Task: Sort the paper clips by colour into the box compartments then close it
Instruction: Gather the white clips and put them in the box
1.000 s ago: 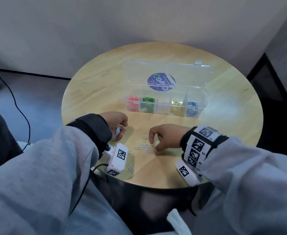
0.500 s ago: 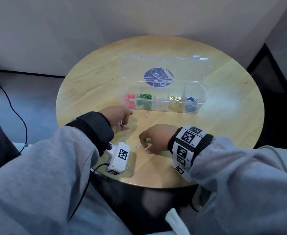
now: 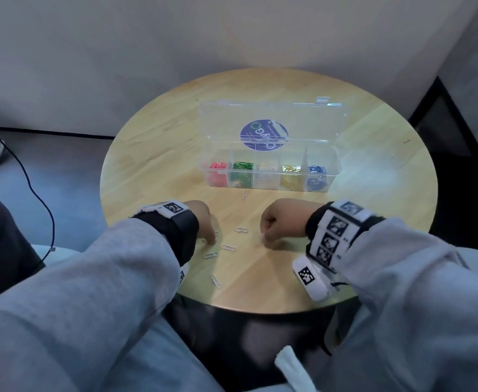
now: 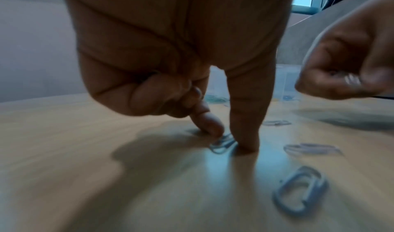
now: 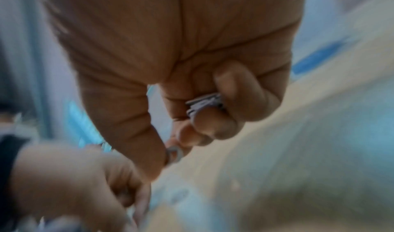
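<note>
A clear compartment box [image 3: 268,165] stands open on the round wooden table [image 3: 158,154], lid leaning back. Its compartments hold red, green, white, yellow and blue clips. Several white paper clips [image 3: 241,230] lie loose near the front edge. My left hand [image 3: 203,224] is down on the table, thumb and forefinger pinching a white clip [image 4: 222,144] against the wood. My right hand [image 3: 281,222] is curled into a fist just above the table, holding a bunch of white clips [image 5: 204,105] in its fingers and pinching one more clip [image 5: 173,154] at the thumb tip.
One white clip [image 3: 244,194] lies just in front of the box. Another [image 3: 215,280] lies near the table's front edge. A black cable [image 3: 34,190] runs over the grey floor at the left, and a wall stands close behind the table.
The left hand has come down from beside the box to the loose clips and pinches one. The right hand has drawn right and closed into a fist round its clips.
</note>
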